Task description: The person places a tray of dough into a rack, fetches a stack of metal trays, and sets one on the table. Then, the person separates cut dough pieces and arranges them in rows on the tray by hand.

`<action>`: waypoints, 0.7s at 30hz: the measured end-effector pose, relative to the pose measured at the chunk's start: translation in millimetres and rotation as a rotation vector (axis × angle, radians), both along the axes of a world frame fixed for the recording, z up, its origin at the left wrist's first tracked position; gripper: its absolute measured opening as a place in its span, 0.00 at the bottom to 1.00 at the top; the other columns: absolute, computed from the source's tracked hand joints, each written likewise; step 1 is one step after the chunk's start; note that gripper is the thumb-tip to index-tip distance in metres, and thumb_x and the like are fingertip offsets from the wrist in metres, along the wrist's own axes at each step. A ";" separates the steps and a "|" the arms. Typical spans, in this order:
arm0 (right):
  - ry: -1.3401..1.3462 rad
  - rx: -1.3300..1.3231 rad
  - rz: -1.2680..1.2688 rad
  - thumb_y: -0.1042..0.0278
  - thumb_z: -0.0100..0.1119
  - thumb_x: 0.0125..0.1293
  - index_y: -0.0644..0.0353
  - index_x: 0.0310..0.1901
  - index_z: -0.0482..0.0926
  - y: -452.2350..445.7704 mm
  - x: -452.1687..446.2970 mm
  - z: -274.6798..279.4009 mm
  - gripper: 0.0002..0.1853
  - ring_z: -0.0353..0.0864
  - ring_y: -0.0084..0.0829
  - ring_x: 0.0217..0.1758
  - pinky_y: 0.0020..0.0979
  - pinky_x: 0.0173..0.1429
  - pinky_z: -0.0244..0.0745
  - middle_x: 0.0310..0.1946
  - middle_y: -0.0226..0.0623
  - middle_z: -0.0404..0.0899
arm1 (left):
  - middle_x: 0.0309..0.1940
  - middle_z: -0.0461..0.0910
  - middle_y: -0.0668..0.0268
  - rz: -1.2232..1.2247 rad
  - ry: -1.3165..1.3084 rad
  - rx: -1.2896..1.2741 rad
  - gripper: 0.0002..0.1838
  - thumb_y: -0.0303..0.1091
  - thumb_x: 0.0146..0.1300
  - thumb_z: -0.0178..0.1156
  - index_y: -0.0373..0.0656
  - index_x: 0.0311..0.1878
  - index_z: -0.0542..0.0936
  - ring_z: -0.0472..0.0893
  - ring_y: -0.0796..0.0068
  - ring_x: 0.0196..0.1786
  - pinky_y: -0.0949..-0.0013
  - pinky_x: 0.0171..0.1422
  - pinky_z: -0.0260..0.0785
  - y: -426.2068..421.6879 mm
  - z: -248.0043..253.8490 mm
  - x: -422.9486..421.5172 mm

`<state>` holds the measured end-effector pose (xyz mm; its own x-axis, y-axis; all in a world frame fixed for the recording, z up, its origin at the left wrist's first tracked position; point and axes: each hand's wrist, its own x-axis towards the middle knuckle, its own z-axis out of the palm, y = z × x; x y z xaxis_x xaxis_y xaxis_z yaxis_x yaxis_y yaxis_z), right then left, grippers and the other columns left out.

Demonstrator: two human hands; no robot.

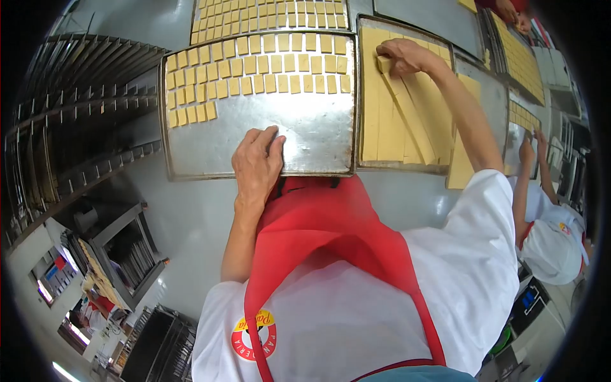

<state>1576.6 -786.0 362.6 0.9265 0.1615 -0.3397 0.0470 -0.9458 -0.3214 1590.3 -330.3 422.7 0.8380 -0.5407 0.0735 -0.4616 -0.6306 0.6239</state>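
Note:
A metal tray (pixel 312 137) lies in front of me, with rows of small yellow dough rectangles (pixel 263 64) along its far part and a short row at its left. Over the tray's bare near part is my left hand (pixel 258 159), fingers bent and slightly apart, holding nothing I can see. To the right, a second tray (pixel 358 108) holds long yellow dough strips (pixel 385 121). My right hand (pixel 404 57) is closed on the far end of one dough strip (pixel 407 114), which slants across the others. Its fingertips are partly hidden.
Another tray of dough rectangles (pixel 270 16) sits beyond. A dough slab (pixel 463 153) lies at the second tray's right edge. Tray racks (pixel 63 108) stand at the left. At the right, a co-worker (pixel 554 248) reaches toward a tray; another person's hands (pixel 509 11) show at the top right.

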 end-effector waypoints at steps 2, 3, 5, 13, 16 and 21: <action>0.108 0.014 -0.006 0.71 0.75 0.41 0.63 0.47 0.83 4.7 6.3 5.8 0.25 0.84 0.50 0.43 0.44 0.49 0.80 0.37 0.45 0.86 | 0.34 0.81 0.58 -0.007 -0.005 -0.010 0.11 0.32 0.63 0.70 0.41 0.47 0.88 0.83 0.53 0.34 0.56 0.41 0.75 -0.1 -0.6 -0.1; 0.218 0.025 -0.016 0.72 0.74 0.41 0.64 0.44 0.83 6.1 8.2 9.9 0.23 0.85 0.50 0.37 0.44 0.44 0.80 0.32 0.45 0.86 | 0.34 0.81 0.58 -0.018 -0.008 -0.023 0.10 0.31 0.63 0.70 0.41 0.47 0.88 0.83 0.53 0.34 0.57 0.41 0.75 -0.3 -1.3 0.1; 0.172 0.126 -0.121 0.73 0.72 0.43 0.65 0.40 0.82 6.6 1.3 19.5 0.19 0.82 0.44 0.34 0.41 0.42 0.77 0.29 0.43 0.84 | 0.34 0.82 0.58 -0.028 0.002 -0.025 0.10 0.31 0.63 0.70 0.41 0.46 0.88 0.83 0.54 0.34 0.57 0.40 0.75 -0.5 -2.7 0.6; -0.017 0.759 -0.722 0.72 0.76 0.58 0.63 0.46 0.83 62.5 -39.9 67.4 0.15 0.78 0.18 0.34 0.25 0.37 0.73 0.34 0.27 0.84 | 0.40 0.87 0.59 -0.143 0.354 -0.162 0.19 0.32 0.63 0.73 0.37 0.56 0.86 0.83 0.67 0.34 0.66 0.42 0.77 -3.3 1.9 12.8; -0.006 0.911 -0.567 0.69 0.78 0.53 0.63 0.45 0.87 148.9 -48.7 81.7 0.18 0.84 0.27 0.38 0.32 0.46 0.79 0.35 0.35 0.88 | 0.42 0.86 0.63 -0.129 0.627 -0.480 0.26 0.33 0.62 0.75 0.37 0.63 0.82 0.82 0.72 0.36 0.69 0.44 0.78 -10.4 -4.0 17.7; 0.120 0.720 -0.433 0.75 0.78 0.54 0.61 0.51 0.86 263.0 -46.7 57.9 0.21 0.84 0.27 0.45 0.32 0.52 0.78 0.38 0.29 0.87 | 0.42 0.86 0.62 -0.122 0.816 -0.388 0.23 0.31 0.64 0.73 0.37 0.61 0.83 0.82 0.77 0.38 0.72 0.44 0.78 9.0 -11.6 36.9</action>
<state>1529.9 -523.0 420.5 0.9209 0.0156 -0.3895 -0.3444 -0.4351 -0.8319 1627.2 -321.3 411.2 0.6481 -0.6903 -0.3216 0.1661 -0.2840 0.9443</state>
